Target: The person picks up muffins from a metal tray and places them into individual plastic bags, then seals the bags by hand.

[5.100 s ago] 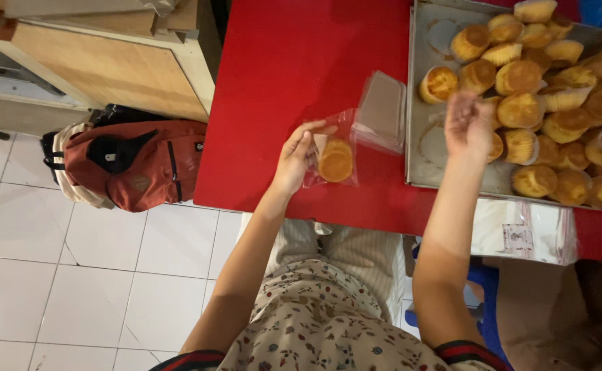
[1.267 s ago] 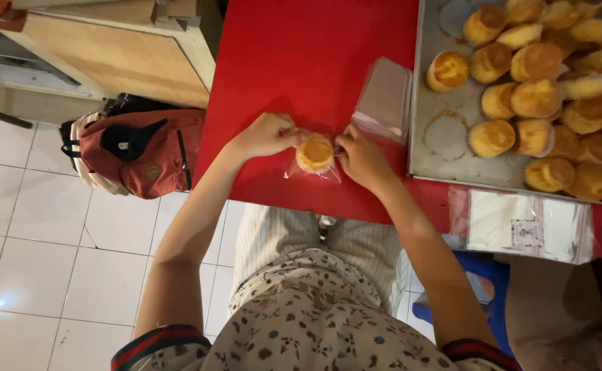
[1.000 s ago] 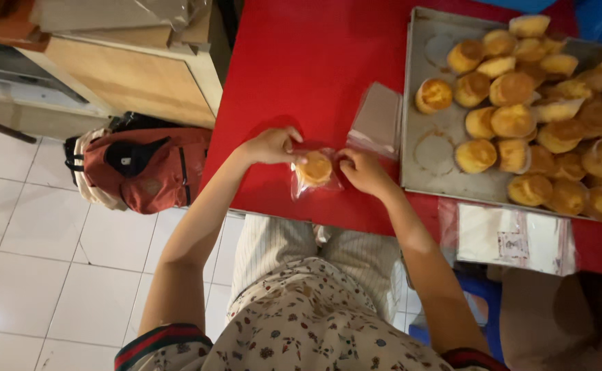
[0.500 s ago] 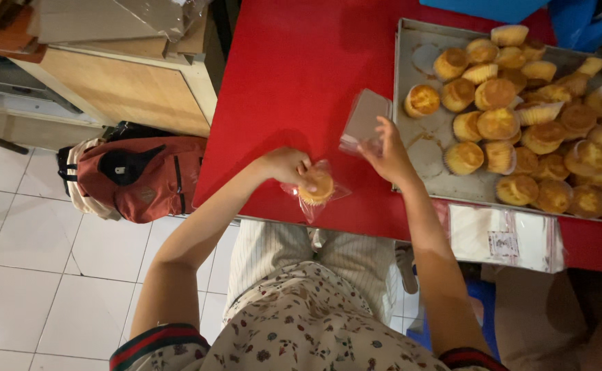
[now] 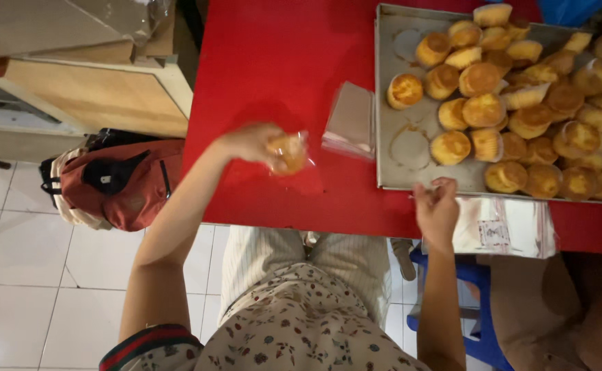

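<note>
— Red table (image 5: 280,62) filled most of the view, didn't it, with white floor tiles (image 5: 19,275) below it?

— It did. A metal tray (image 5: 411,175) sat on the table's right side, crowded with golden buns (image 5: 514,89), and bare patches of the tray showed at its near left corner.

— Where was the left hand (image 5: 249,143)?

— Raised over the table near its front edge, fingers closed around a bagged bun (image 5: 289,151). The clear wrap showed as a shine about the bun, and the whole was blurred.

— And the right hand (image 5: 437,206)?

— It was at the tray's near rim, well apart from the bagged bun. Its fingers were curled inward, loosely closed; I could not tell whether they pinched anything.

— What lay between the two hands?

— A stack of clear bags (image 5: 349,124) lay flat on the table, just beside the tray's left wall. One bun (image 5: 405,91) sat alone at the left of the tray, apart from the main heap.

— Anything by the right hand?

— A flat plastic packet (image 5: 503,225) hung over the table's front edge, just right of that hand, and a blue stool (image 5: 479,316) showed beneath it.

— And on the left?

— A red backpack (image 5: 119,182) lay on the tiles against a wooden cabinet (image 5: 95,99).
</note>
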